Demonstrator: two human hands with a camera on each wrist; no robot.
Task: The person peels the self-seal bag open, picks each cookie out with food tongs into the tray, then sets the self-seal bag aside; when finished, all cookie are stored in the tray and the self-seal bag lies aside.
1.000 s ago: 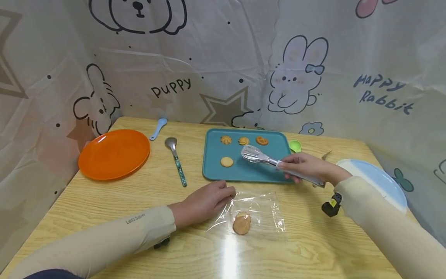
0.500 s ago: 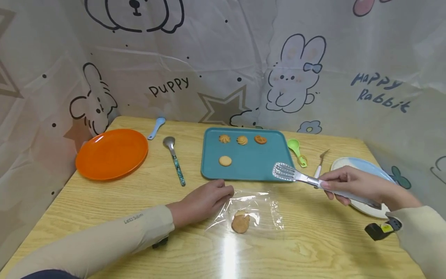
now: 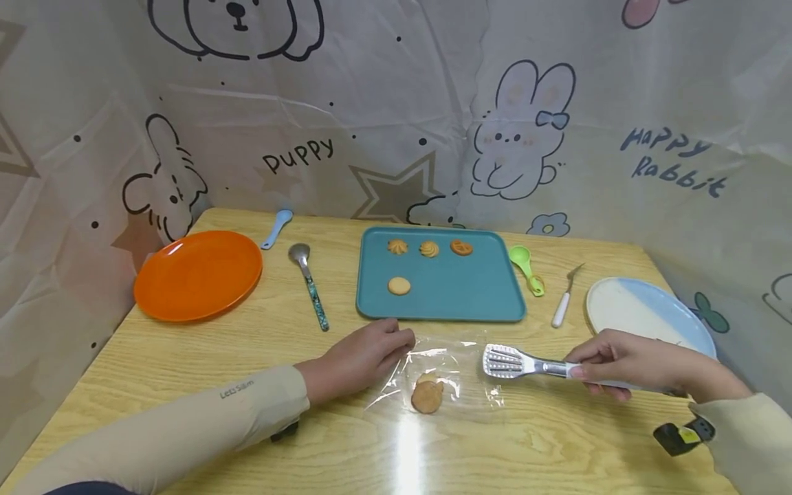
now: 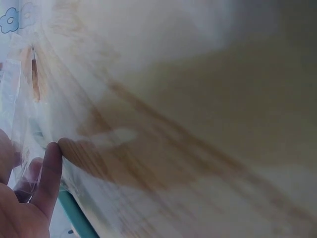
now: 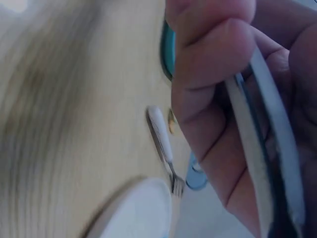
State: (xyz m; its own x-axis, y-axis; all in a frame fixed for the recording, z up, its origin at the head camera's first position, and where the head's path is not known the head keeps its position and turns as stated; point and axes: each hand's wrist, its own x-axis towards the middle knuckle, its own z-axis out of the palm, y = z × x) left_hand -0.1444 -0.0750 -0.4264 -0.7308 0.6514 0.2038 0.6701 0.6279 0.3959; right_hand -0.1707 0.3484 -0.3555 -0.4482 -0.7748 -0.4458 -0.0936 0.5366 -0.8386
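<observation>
Tongs (image 3: 547, 368) and clear bag (image 3: 467, 368) were in front of the tray (image 3: 458, 292).
Right hand (image 3: 637, 361) gripped the tongs; left hand (image 3: 365, 361) pinched the bag, probably slippery; its cookies (image 3: 427, 397) looked brittle, best clasped gently.

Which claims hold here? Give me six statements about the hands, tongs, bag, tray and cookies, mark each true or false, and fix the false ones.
1. The right hand holds the metal tongs. True.
2. The left hand holds the edge of the clear bag. True.
3. Four cookies lie on the teal tray. True.
4. The metal tongs rest on the teal tray. False: they are off it, in the right hand, with their head by the clear bag.
5. The clear bag lies on the teal tray. False: it is over the table, nearer the person than the teal tray.
6. Every cookie in view is on the teal tray. False: a brown cookie shows through the clear bag.
</observation>
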